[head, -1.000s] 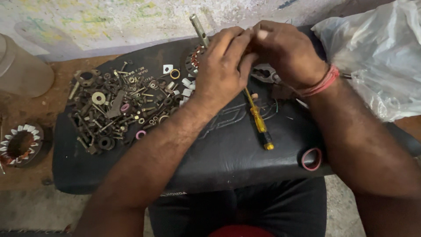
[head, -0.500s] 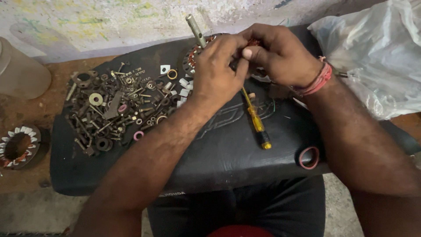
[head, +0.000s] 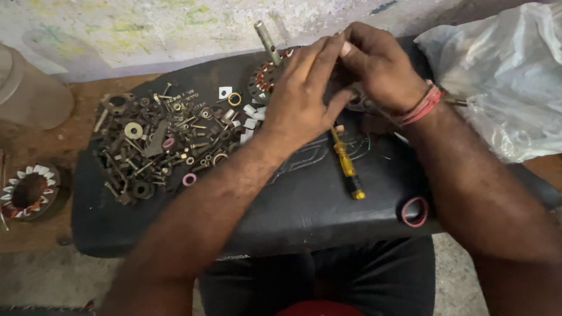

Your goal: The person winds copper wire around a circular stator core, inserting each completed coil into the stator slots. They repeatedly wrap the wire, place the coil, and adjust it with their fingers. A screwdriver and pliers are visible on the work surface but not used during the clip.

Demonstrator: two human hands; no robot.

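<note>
My left hand [head: 301,96] lies flat over a small motor part [head: 264,76] with copper windings, fingers pressed together on top of it, steadying it on the black padded seat [head: 316,205] that serves me as a bench. My right hand [head: 380,67] meets it from the other side, fingertips pinched on something small between the two; what it is I cannot tell, my own fingers hide it. A steel shaft [head: 267,42] sticks up tilted out of the part, just past my left fingers.

Just below my hands lies a yellow-handled screwdriver [head: 346,167], and near the front edge a red rubber ring [head: 414,211]. To the left sits a heap of nuts, bolts and washers [head: 161,140]; to the right, a plastic bag [head: 503,76].

The seat is soft and rounded, so I judge the part could rock under pressure, and the pinched piece could slip and drop into the heap, where it would be hard to find. The ring looks ready to roll off the edge.
</note>
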